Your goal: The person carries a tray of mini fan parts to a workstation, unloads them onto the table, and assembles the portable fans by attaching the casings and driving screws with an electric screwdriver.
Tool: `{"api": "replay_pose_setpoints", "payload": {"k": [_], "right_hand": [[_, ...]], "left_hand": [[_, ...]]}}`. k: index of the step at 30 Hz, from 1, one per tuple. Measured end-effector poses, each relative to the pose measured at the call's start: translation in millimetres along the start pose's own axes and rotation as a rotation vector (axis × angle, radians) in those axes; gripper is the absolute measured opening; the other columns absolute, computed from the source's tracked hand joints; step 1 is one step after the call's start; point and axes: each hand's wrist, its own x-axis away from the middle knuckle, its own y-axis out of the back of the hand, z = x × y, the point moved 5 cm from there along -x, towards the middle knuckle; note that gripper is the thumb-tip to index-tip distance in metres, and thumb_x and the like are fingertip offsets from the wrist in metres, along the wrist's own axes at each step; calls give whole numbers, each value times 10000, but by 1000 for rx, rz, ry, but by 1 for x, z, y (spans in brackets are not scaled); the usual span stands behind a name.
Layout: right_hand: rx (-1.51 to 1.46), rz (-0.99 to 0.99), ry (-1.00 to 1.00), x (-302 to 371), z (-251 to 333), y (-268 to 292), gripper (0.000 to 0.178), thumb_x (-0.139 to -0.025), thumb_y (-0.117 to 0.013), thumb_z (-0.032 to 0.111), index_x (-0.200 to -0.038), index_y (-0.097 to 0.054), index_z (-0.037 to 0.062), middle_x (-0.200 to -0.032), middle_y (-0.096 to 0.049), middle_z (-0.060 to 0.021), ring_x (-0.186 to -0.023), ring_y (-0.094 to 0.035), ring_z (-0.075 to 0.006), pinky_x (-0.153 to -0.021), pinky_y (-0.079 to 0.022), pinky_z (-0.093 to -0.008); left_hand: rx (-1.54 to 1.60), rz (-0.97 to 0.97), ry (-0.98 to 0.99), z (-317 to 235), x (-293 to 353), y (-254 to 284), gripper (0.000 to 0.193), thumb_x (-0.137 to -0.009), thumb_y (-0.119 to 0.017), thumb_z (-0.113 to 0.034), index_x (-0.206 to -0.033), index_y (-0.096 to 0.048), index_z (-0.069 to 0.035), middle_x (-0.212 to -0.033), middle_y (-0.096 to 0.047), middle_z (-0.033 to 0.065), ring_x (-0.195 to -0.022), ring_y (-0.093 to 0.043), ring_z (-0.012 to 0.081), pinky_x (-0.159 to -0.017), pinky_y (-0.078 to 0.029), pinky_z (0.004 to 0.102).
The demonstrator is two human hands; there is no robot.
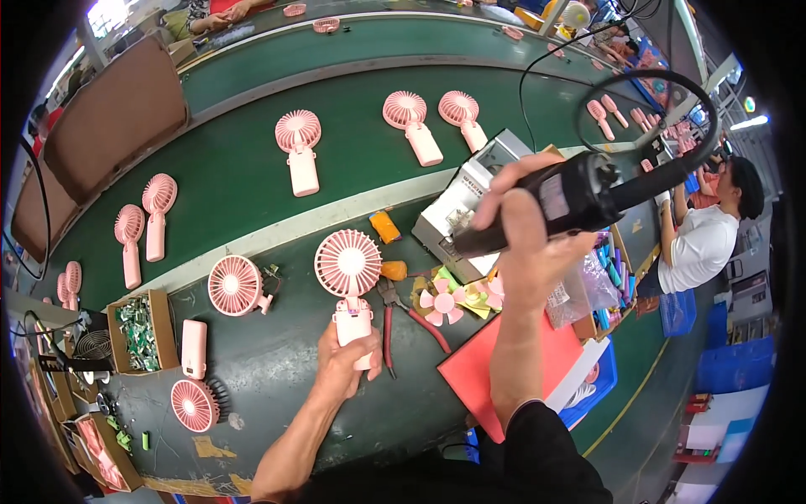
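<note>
My left hand (342,363) is wrapped round the handle of a pink handheld fan (348,265), whose round grille points away from me. Near the top of that handle a small part looks uncovered. Raised to the right, my right hand (531,252) grips a black electric screwdriver (546,202) with a thick cable at its rear. The tool lies roughly level, in front of a grey metal box-shaped device (457,218), and its tip is hard to make out. Red-handled pliers (389,336) rest on the bench just right of the fan.
Pink fans (303,168) lie on the green conveyor belt (227,176) beyond the bench. Loose fan heads (235,286), a pink handle (194,349) and a carton of circuit boards (141,336) sit left. Fan blades (442,302) and a red sheet (478,370) lie right. Another person (701,231) works farther right.
</note>
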Motion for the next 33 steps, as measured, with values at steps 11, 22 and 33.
{"api": "replay_pose_setpoints", "payload": {"k": [11, 22, 33], "right_hand": [[68, 5, -101, -16, -32, -4, 88, -840, -619, 41, -837, -583, -39, -641, -576, -74, -507, -561, -136, -495, -450, -256], [-406, 359, -195, 41, -37, -48, 437, -869, -623, 274, -1146, -449, -17, -856, -561, -165, -561, -580, -218, -515, -527, -367], [-407, 380, -163, 55, -37, -60, 540, -841, -717, 297, -1161, -428, -29, -866, -570, -174, -588, -611, -211, -523, -557, -345]], "left_hand": [[49, -14, -25, -2, 1, 6, 357, -827, -597, -10, -1143, -431, -32, -728, -510, 78, -528, -522, 151, -389, -414, 284], [162, -7, -36, 2, -3, 12, 274, -840, -575, 5, -1060, -416, -26, -744, -525, 106, -566, -565, 181, -404, -465, 310], [165, -5, -8, 2, -2, 13, 257, -844, -567, 8, -1063, -437, -34, -765, -534, 101, -575, -574, 179, -407, -466, 309]]}}
